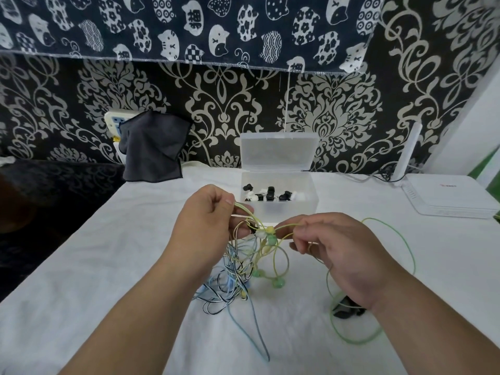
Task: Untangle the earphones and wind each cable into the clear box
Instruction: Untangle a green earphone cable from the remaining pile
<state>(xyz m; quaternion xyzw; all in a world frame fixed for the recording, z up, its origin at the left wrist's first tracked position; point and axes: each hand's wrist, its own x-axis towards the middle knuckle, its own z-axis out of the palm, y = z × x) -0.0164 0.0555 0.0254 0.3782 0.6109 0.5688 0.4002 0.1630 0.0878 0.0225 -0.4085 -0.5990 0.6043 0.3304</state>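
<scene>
Hands both raised over the table (108, 266), with the earphones (261, 239) strung in a tangle between them. Left hand (208, 226) pinches yellow-green strands between its thumb and curled fingers, at the top of the tangle. Right hand (343, 255) pinches another yellow-green strand with its fingers curled, just right of the knot. The knot, with pale earbuds in it, sits between the two hands. Blue cables (230, 290) hang from it below the left hand and pile on the table. Green cable (405, 247) loops out past the right hand and comes down onto the table beside the right wrist. Small black object (346, 309) lies under the right wrist, partly hidden; can't tell what it is. Clear box (278, 209) stands just beyond the hands with its lid (278, 150) up and small black and white parts inside. Grey cloth (154, 147) hangs beyond the left hand. White router (446, 196) sits well to the right of the right hand.
</scene>
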